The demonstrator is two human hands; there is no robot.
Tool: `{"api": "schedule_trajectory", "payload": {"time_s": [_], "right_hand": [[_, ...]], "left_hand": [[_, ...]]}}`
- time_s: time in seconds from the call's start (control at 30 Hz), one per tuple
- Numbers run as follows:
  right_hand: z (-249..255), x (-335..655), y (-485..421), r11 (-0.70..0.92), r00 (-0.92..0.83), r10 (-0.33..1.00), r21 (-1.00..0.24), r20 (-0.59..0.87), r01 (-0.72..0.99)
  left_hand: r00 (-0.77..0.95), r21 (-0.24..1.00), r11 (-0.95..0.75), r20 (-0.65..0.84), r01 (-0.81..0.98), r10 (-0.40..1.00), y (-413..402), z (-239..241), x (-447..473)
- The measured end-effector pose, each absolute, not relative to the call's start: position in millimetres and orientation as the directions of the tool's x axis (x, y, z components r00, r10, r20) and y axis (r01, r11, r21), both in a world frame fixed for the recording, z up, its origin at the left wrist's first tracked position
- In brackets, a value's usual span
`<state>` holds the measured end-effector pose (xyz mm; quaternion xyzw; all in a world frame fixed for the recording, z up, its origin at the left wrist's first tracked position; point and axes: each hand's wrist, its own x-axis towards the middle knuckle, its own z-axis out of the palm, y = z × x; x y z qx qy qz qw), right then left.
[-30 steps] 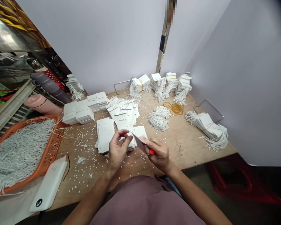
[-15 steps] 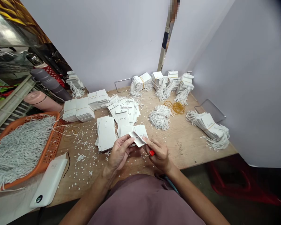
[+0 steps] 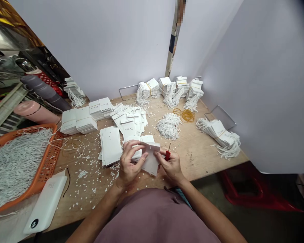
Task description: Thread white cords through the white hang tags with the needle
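Note:
My left hand (image 3: 128, 164) and my right hand (image 3: 170, 166) together hold a white paper tag (image 3: 151, 158) just above the near edge of the wooden table (image 3: 200, 155). The left fingers pinch its top and left side. In my right hand there is also a small red-handled tool (image 3: 168, 154) whose thin tip points up. Right behind my hands lie loose white tags (image 3: 130, 123) and a flat stack of tags (image 3: 109, 144). A bundle of white strings (image 3: 168, 126) lies behind my right hand.
An orange basket (image 3: 46, 166) full of white strings sits at the left, with a white power bank (image 3: 44, 205) in front of it. Banded tag bundles (image 3: 176, 88) line the back wall, and another bundle (image 3: 221, 134) lies right. Yellow rubber bands (image 3: 187, 115) and small white paper dots litter the table. A red stool (image 3: 245, 195) stands below right.
The tag has turned from edge-on between my hands to facing me, and both hands have drawn slightly closer together. The red tool's tip now points upward. The camera has shifted a little.

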<state>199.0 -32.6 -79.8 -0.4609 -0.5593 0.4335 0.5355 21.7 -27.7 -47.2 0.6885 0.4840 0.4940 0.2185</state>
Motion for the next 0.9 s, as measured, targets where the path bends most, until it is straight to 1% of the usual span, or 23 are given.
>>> {"api": "schedule_trajectory", "payload": {"time_s": [0.1, 0.13, 0.23, 0.3, 0.37, 0.4, 0.47, 0.53, 0.57, 0.6, 0.67, 0.7, 0.77, 0.83, 0.87, 0.9], "right_hand": [[-80.0, 198.4, -32.5, 0.197, -0.015, 0.98, -0.978, 0.197, 0.06], [-80.4, 197.9, -32.3, 0.2, -0.016, 0.98, -0.978, 0.199, 0.062], [-82.3, 197.3, -31.4, 0.21, -0.008, 0.978, -0.976, 0.21, 0.064], [-83.6, 197.4, -31.1, 0.213, 0.003, 0.977, -0.974, 0.214, 0.07], [-84.5, 197.0, -31.4, 0.222, 0.012, 0.975, -0.972, 0.224, 0.08], [-84.7, 196.5, -31.8, 0.231, 0.011, 0.973, -0.969, 0.232, 0.084], [-85.3, 195.5, -32.2, 0.25, -0.005, 0.968, -0.965, 0.25, 0.082], [-86.8, 196.7, -31.4, 0.259, -0.033, 0.966, -0.963, 0.257, 0.079], [-87.9, 199.2, -30.1, 0.254, -0.04, 0.967, -0.964, 0.251, 0.08], [-89.1, 203.6, -28.2, 0.242, -0.039, 0.97, -0.967, 0.24, 0.083], [-90.2, 218.4, -22.9, 0.208, -0.014, 0.978, -0.974, 0.208, 0.092], [-89.2, 228.4, -20.0, 0.187, 0.022, 0.982, -0.978, 0.19, 0.09], [-82.3, 250.5, -15.3, 0.144, 0.123, 0.981, -0.988, 0.149, 0.052], [-68.5, 269.3, -13.6, 0.096, 0.215, 0.973, -0.994, 0.084, -0.048], [-59.9, 275.2, -14.1, 0.071, 0.218, 0.975, -0.993, 0.048, -0.099], [-51.0, 277.9, -15.3, 0.045, 0.178, 0.984, -0.989, 0.02, -0.138]], "left_hand": [[-0.007, 0.779, -0.425, 0.482, 0.461, 0.876, -28.2, -49.7, 20.5], [0.001, 0.767, -0.433, 0.491, 0.473, 0.871, -28.1, -49.9, 20.1], [0.103, 0.689, -0.509, 0.54, 0.516, 0.836, -27.3, -49.3, 17.5], [0.106, 0.646, -0.531, 0.576, 0.549, 0.81, -26.3, -49.1, 14.9], [0.1, 0.628, -0.533, 0.59, 0.567, 0.801, -24.1, -49.9, 12.8], [0.109, 0.643, -0.526, 0.571, 0.556, 0.814, -22.3, -50.8, 12.2], [0.134, 0.747, -0.467, 0.463, 0.474, 0.876, -17.5, -53.1, 12.2], [0.125, 0.903, -0.307, 0.282, 0.3, 0.951, -11.8, -55.2, 12.4], [0.101, 0.96, -0.205, 0.188, 0.191, 0.977, -8.9, -55.7, 12.0], [0.067, 0.99, -0.117, 0.112, 0.081, 0.991, -6.3, -55.8, 11.1], [-0.006, 0.997, -0.028, 0.028, -0.079, 1.0, -1.7, -54.3, 7.8], [-0.043, 0.994, -0.019, 0.014, -0.108, 0.999, 0.2, -53.0, 5.8], [-0.089, 0.994, -0.023, 0.014, -0.104, 0.996, 3.1, -50.0, 2.5], [-0.079, 0.995, 0.001, -0.009, -0.096, 0.997, 4.9, -47.4, 1.9], [-0.066, 0.995, 0.016, -0.023, -0.095, 0.998, 5.4, -46.2, 3.2], [-0.055, 0.995, 0.029, -0.034, -0.095, 0.998, 5.5, -44.8, 5.4]]}}
